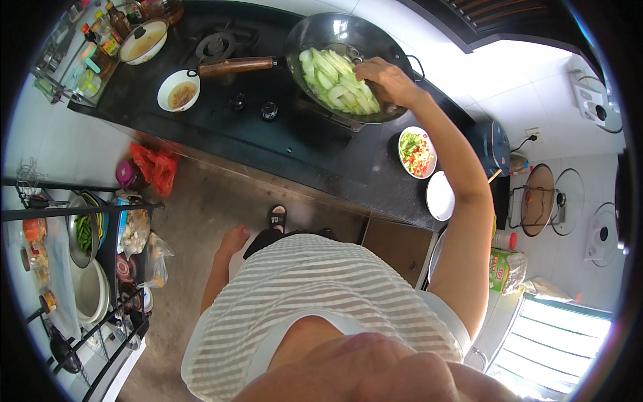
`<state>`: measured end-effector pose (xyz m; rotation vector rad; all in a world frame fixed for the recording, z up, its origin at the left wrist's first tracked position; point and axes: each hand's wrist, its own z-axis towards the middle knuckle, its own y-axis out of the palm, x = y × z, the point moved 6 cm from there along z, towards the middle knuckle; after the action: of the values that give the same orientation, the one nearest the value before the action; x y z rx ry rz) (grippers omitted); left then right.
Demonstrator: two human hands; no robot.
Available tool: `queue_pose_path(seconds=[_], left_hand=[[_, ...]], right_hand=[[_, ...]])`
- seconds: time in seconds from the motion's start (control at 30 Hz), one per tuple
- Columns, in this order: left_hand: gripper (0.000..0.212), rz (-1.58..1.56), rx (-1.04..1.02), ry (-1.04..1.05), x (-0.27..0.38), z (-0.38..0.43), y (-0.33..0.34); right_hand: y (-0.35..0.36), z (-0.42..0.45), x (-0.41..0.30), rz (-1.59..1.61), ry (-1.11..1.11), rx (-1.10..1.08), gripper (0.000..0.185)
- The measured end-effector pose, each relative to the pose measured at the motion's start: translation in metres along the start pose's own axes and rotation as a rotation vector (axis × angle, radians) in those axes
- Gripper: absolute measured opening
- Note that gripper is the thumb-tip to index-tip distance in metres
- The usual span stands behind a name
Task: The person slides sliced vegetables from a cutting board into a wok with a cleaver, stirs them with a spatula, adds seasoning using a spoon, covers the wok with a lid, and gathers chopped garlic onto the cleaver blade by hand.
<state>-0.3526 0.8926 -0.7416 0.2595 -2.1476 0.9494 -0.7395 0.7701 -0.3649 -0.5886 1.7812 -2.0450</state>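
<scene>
In a dark wok on the stove lies a heap of sliced pale-green vegetable. My right hand is over the wok's right side, its fingers curled over the handle of a metal cooking utensil; the hand hides much of that handle, and its brown end shows below. The wok's long wooden handle points left. My left hand hangs low beside my body, away from the counter, and nothing is seen in it. A bowl of chopped green and red peppers stands right of the wok.
Left of the wok are a white bowl with brownish contents, a lidded pot and a rack of bottles. Another white bowl stands by my right arm. A blue appliance is behind it. A storage shelf stands far left.
</scene>
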Motion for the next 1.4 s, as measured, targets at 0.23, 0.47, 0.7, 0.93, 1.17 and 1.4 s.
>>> queue_pose_path(seconds=[0.23, 0.47, 0.7, 0.93, 1.17, 1.4], left_hand=[[0.026, 0.030, -0.050, -0.018, -0.003, 0.009, 0.004], [0.029, 0.043, -0.113, 0.052, 0.010, 0.026, 0.001], [0.030, 0.007, -0.182, 0.161, 0.011, 0.036, 0.010], [0.029, 0.100, -0.143, 0.150, 0.010, 0.053, 0.021], [0.026, 0.203, -0.348, 0.123, 0.014, 0.053, 0.051], [0.023, 0.133, -0.333, 0.306, 0.077, 0.036, 0.049]], right_hand=[[-0.057, 0.005, 0.000, 0.520, 0.097, 0.265, 0.018], [-0.036, -0.004, -0.017, 0.180, 0.123, 0.158, 0.025], [-0.060, -0.053, -0.020, 0.220, 0.174, 0.439, 0.014], [-0.166, -0.218, -0.029, 0.178, 0.936, 0.751, 0.012], [-0.085, -0.318, -0.056, -0.059, 1.213, 0.303, 0.014], [0.078, -0.311, -0.062, -0.182, 1.075, -0.461, 0.017]])
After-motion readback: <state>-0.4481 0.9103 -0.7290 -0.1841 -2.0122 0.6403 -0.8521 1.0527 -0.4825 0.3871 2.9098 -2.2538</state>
